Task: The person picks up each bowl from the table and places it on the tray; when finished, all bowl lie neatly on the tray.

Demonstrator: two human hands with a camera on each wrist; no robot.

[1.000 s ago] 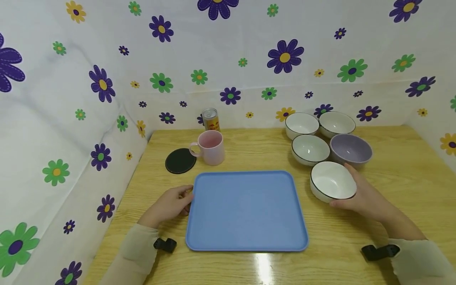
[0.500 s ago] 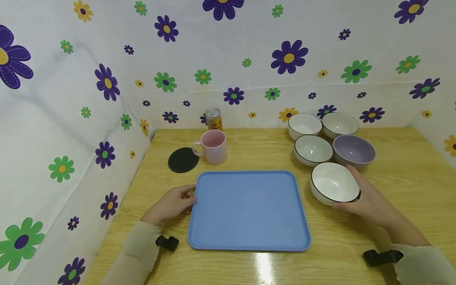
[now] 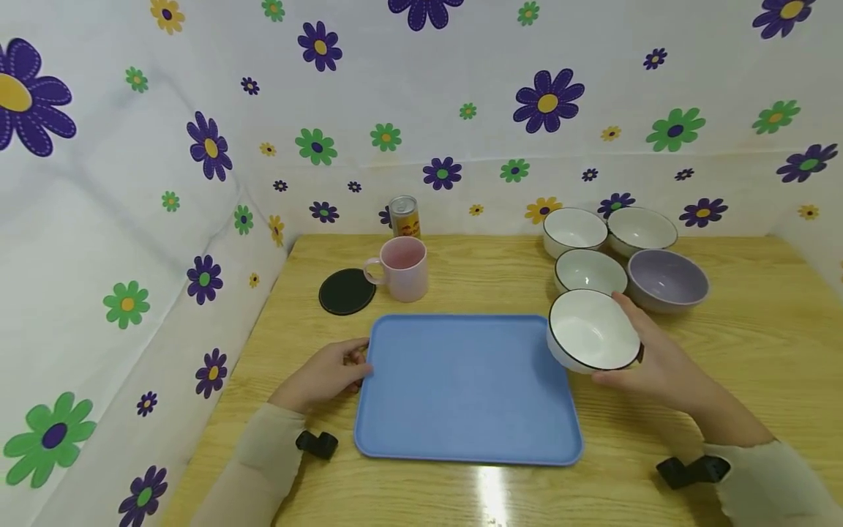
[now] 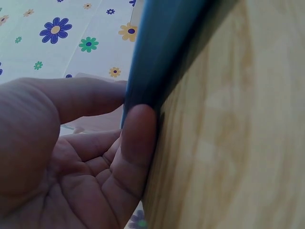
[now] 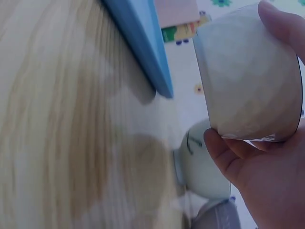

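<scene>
My right hand [image 3: 658,359] grips a white bowl [image 3: 591,333] with a dark rim, fingers at its far side and thumb at the near side. The wrist view shows the bowl [image 5: 250,78] raised above the wooden table, with faceted outer walls. In the head view it overlaps the right edge of the blue tray [image 3: 461,388]. At the tray's left edge, my left hand [image 3: 329,377] holds the rim; the left wrist view shows thumb and curled fingers [image 4: 139,133] at the tray's edge [image 4: 157,47].
Behind the held bowl stand three pale bowls, the nearest a white bowl [image 3: 589,271], and a purple bowl [image 3: 668,278]. A pink mug [image 3: 406,274], a black round coaster [image 3: 347,291] and a drink can [image 3: 405,216] are at the back left. Flowered cloth walls [image 3: 461,139] enclose the table.
My right hand has lifted the bowl off the table and carried it left to the tray's right edge. My left hand keeps its place on the tray. The head view has shifted slightly.
</scene>
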